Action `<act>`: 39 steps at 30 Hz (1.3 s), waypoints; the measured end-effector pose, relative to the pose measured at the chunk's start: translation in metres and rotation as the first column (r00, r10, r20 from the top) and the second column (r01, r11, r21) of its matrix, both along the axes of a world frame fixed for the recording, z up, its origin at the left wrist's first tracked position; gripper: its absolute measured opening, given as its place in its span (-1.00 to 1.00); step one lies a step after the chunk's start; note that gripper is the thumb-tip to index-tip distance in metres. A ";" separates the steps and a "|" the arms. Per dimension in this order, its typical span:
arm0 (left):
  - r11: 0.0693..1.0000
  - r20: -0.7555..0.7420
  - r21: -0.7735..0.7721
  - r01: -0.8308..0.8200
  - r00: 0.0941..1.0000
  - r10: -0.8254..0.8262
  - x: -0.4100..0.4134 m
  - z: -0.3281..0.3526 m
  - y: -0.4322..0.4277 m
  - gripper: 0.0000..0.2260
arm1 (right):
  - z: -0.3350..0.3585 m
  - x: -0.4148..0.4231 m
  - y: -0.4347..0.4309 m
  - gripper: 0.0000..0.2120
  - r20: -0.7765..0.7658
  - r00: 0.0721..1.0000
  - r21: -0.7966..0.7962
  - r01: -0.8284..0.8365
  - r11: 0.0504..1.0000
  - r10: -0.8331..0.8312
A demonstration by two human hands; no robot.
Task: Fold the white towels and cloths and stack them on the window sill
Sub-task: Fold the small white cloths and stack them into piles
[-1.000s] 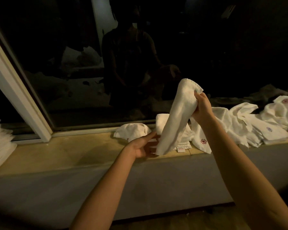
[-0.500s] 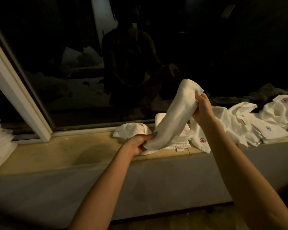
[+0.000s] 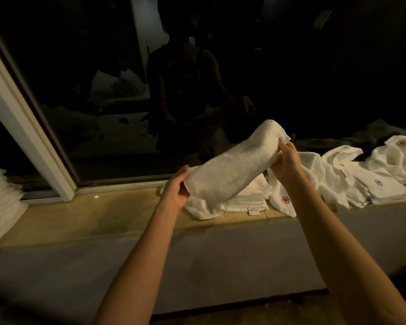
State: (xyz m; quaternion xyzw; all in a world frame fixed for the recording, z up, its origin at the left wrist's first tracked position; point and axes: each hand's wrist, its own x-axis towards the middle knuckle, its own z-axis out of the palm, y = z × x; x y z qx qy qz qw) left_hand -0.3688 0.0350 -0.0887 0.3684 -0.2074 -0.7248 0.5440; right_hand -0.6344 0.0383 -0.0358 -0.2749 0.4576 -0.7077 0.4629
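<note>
Head view: one white towel [image 3: 230, 170], soft, light and limp, sags above the folded pile [image 3: 246, 199] on the window sill [image 3: 80, 219], my left hand [image 3: 176, 193] gripping its lower end, my right hand [image 3: 287, 160] pinching the upper; I judge the ends the surest hold.

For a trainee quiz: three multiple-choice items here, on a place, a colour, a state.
1. The folded white tagged towel lies: A on the beige stone window sill; B on the floor; C in a basket.
2. The flower emblem on the draped white cloth is: A green; B red; C yellow.
3. The long white towel aloft is: A dropped; B held one-handed; C gripped by left hand and right hand.
A: it rests on the sill. B: the stitching is red. C: each hand grips one end.
</note>
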 end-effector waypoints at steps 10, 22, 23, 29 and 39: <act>0.999 -0.182 0.002 -0.046 0.982 0.046 0.012 0.001 -0.003 -0.75 | 0.006 -0.006 0.010 -0.57 0.074 0.984 -0.061 -0.156 0.986 0.160; 0.986 -0.076 -0.159 -0.053 0.996 0.041 0.021 0.007 -0.003 -0.77 | 0.019 -0.001 0.010 -0.50 0.051 0.975 -0.069 -0.212 0.975 0.216; 0.985 -0.016 -0.171 0.000 1.000 -0.003 0.024 0.006 -0.002 -0.78 | 0.017 -0.002 0.009 -0.50 0.061 0.975 -0.064 -0.208 0.976 0.212; 0.879 0.504 -0.201 0.432 0.815 -0.285 0.022 0.012 0.009 -0.77 | 0.019 -0.001 0.002 -0.65 0.077 0.978 -0.063 -0.190 0.980 0.194; 0.818 0.749 -0.199 0.540 0.622 -0.228 0.024 0.001 0.013 -0.71 | 0.021 0.009 -0.002 -0.75 0.004 0.983 -0.084 -0.185 0.979 0.186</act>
